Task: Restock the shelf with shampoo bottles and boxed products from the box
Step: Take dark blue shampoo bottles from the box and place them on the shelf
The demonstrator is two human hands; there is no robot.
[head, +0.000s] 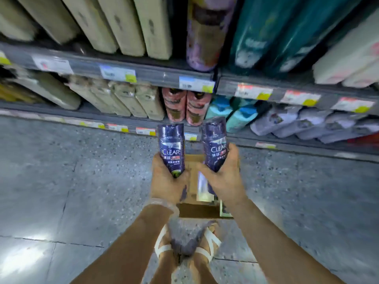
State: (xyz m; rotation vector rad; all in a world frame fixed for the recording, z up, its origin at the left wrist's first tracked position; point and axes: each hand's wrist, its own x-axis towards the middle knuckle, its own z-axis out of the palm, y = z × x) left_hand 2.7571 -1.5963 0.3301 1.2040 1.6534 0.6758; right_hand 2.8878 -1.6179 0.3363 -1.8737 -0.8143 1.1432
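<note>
Shampoo bottles fill both of my hands at the centre of the frame: my left hand (167,181) is wrapped around the lower end of one dark purple "CLEAR" bottle (171,148), and my right hand (223,175) is wrapped the same way around a second one (215,144). Each grip is closed on its bottle, fingers curled about the body, and both bottles point away from me toward the shelving. Neither touches the other; they sit side by side with a gap between.

Directly beneath my hands, on the grey floor (82,181), lies the open cardboard box (196,210), with what looks like more stock inside, though it is mostly hidden by my wrists. My sandalled feet stand just below it in the frame.

As I judge it, I am in the carrying step: two bottles are out of the box and not yet placed. Ahead, across the upper half of the frame, run the shelves (143,74): beige boxed products at upper left, pink bottles (186,107) at centre, teal and pale lilac packs to the right. I see no matching purple row from here, so the next move calls for finding the right slot, then setting each bottle upright with its label facing out, without knocking its neighbours.
</note>
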